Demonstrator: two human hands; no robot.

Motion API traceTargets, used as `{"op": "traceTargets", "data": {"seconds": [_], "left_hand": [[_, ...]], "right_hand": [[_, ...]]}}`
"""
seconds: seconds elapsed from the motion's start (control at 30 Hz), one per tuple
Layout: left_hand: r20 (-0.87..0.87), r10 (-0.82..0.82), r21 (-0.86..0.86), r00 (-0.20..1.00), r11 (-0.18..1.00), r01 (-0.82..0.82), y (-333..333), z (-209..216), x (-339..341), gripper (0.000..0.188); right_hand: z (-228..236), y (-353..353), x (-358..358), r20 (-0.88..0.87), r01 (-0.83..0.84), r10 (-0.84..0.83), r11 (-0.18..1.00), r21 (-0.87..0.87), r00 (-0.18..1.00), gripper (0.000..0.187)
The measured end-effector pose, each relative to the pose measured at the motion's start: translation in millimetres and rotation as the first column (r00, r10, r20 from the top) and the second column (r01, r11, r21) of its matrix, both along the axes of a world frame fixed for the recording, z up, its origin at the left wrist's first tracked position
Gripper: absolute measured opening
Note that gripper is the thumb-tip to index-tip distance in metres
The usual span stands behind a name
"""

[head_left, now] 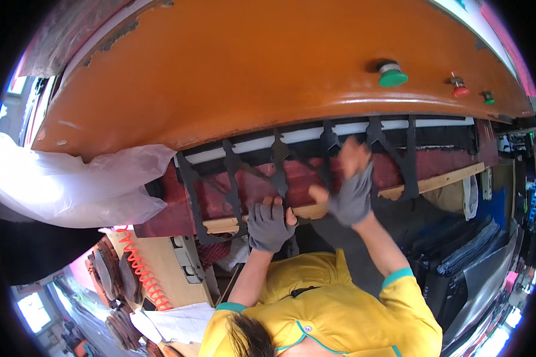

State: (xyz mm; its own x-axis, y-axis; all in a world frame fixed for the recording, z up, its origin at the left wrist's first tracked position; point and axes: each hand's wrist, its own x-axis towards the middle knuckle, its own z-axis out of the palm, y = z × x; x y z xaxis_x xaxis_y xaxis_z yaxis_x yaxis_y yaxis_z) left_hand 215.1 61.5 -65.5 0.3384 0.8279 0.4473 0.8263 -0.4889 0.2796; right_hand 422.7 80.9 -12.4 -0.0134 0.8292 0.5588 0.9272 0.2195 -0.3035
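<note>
A black cut-out sheet [232, 189], left as a lattice of thin strips with wide openings, lies over the dark red board [253, 175] and droops past its front edge. My left hand [271, 225], in a grey fingerless glove, is closed on the sheet's near edge at the wooden strip [220, 225]. To its right, my right hand [352, 187] wears a matching glove and is raised over the sheet. Its fingers are spread and blurred by motion, with the thumb apart. Nothing shows in that hand.
An orange machine body [250, 71] overhangs the board, carrying a large green push button [393, 75] and a red one [460, 90]. White plastic wrapping [77, 184] bulges at the left above a coiled red hose [142, 268]. Black sheets [458, 256] are stacked at the right.
</note>
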Motion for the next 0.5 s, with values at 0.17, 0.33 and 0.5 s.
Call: {"op": "traceTargets", "data": {"seconds": [0.17, 0.33, 0.5], "left_hand": [[-0.06, 0.01, -0.013, 0.998, 1.0, -0.01, -2.6, -0.6, 1.7, 0.03], [-0.07, 0.016, -0.046, 0.997, 0.999, -0.019, 1.5, 4.6, 3.9, 0.027], [0.053, 0.073, -0.05, 0.996, 0.996, -0.07, 0.1, 10.5, 7.1, 0.02]], "right_hand": [[-30.2, -42.2, 1.1, 0.042, -0.274, 0.303, 0.906, -0.324, 0.952, 0.027], [-34.3, -32.5, -6.9, 0.08, -0.175, 0.198, 0.957, -0.233, 0.977, 0.026], [-31.0, -37.1, -13.9, 0.105, -0.111, 0.143, 0.959, -0.26, 0.984, 0.028]]}}
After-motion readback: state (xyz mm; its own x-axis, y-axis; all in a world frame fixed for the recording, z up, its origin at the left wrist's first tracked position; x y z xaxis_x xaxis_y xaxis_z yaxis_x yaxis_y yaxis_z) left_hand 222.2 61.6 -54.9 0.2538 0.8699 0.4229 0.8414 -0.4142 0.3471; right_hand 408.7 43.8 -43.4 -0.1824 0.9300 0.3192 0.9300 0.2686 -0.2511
